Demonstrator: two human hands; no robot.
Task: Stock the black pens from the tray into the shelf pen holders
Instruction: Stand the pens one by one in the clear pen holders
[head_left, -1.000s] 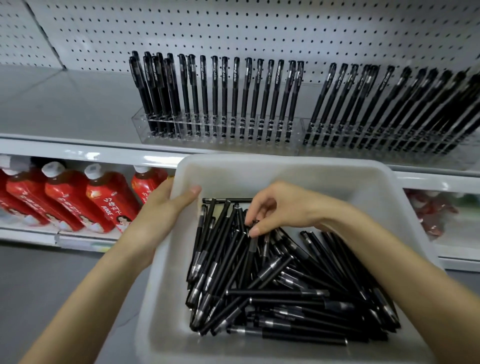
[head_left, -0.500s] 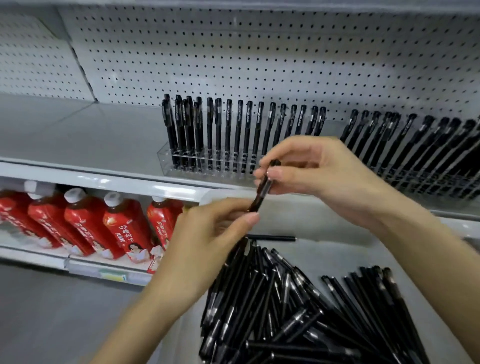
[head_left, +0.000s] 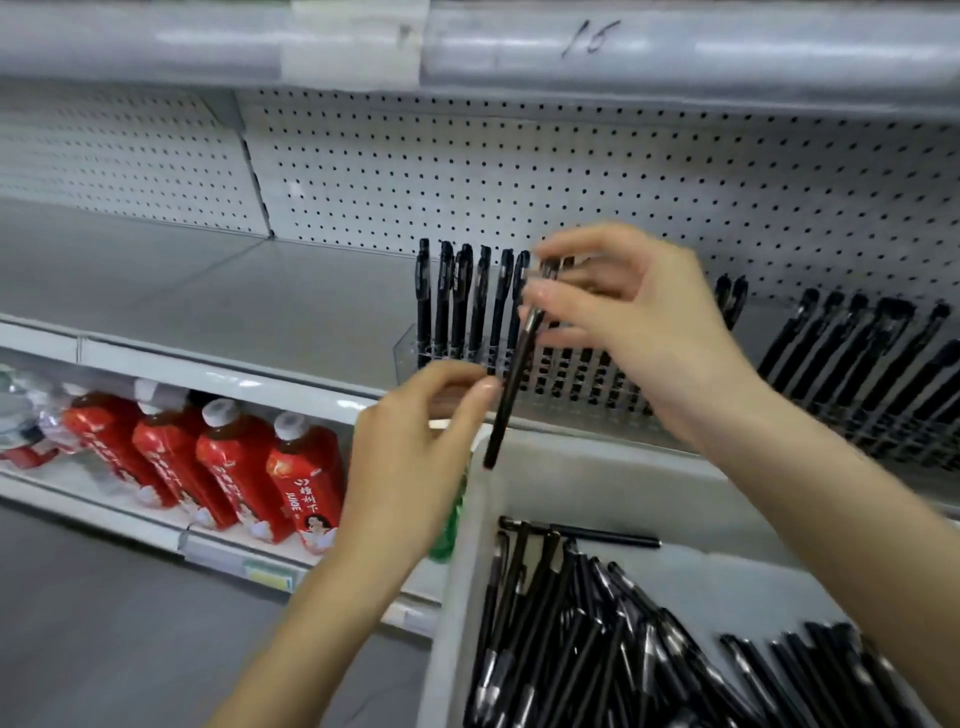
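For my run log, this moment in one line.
pen before holder | right hand pinches top | left hand at middle, grip unclear | tray stocked

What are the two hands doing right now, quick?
Left hand: fingers curled beside the slim black plastic pen; a grip cannot be told.
Right hand: pinches that pen near its top end.

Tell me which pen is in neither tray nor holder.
The tilted pen in mid-air: the right hand pinches its upper end, left hand beside its middle. The others lie in the tray or stand in the holders.
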